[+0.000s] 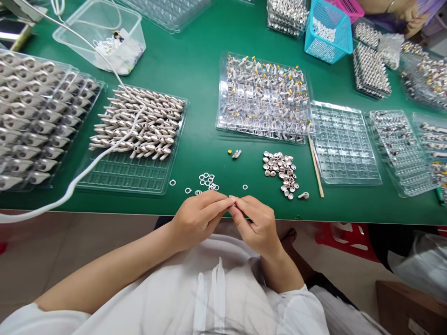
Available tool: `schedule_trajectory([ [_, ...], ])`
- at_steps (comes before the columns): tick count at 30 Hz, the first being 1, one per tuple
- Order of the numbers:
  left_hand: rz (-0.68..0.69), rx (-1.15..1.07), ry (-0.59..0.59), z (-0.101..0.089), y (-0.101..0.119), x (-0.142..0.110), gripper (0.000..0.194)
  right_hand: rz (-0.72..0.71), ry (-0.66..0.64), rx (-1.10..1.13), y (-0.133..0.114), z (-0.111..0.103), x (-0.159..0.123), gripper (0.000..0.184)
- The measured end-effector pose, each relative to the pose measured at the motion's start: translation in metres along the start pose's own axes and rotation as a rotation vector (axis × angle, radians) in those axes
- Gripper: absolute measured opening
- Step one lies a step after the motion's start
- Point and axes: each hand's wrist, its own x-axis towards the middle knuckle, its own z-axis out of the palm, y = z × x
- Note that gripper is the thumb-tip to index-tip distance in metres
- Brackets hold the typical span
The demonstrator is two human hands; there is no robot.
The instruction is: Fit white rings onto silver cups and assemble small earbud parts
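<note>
My left hand [199,217] and my right hand [256,224] meet at the table's front edge, fingertips pinched together on a tiny part I cannot make out. Just beyond them lie several small white rings [206,180] on the green table [195,70]. A heap of small silver caps [281,170] sits to the right of the rings. One loose earbud shell [236,153] lies between them, and another [303,196] rests by the caps.
A clear tray of white earbud shells [139,123] lies front left, with a white cable [87,170] across it. A filled tray [263,95] is in the middle, an empty tray [344,144] right. A wooden stick [316,165], blue basket [328,30], another person's hand [412,16].
</note>
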Motion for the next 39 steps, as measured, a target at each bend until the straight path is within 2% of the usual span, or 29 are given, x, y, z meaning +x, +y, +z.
schedule_trajectory([
  [4, -0.016, 0.012, 0.02, -0.0021, 0.0013, 0.0019, 0.023, -0.028, 0.018, -0.022, 0.002, -0.001, -0.0021, 0.027],
  [10, 0.058, 0.061, -0.041, -0.0056, -0.0012, 0.0016, 0.022, -0.109, 0.047, -0.114, 0.0032, 0.0006, -0.0033, 0.03],
  [14, 0.099, 0.111, -0.043, -0.0052, -0.0007, 0.0029, 0.019, -0.149, 0.015, -0.157, 0.0014, -0.0001, -0.002, 0.031],
  [22, 0.125, 0.129, -0.087, -0.0025, 0.0019, 0.0076, 0.02, -0.146, -0.01, -0.2, -0.0019, -0.0012, -0.0014, 0.027],
  [33, 0.15, 0.258, -0.111, 0.0002, 0.0048, 0.0055, 0.025, -0.183, 0.004, -0.292, -0.0025, 0.0054, -0.0022, 0.02],
  [39, 0.193, 0.245, -0.148, -0.0005, 0.0043, 0.0079, 0.026, -0.186, -0.03, -0.284, -0.0013, 0.0031, -0.0002, 0.018],
])
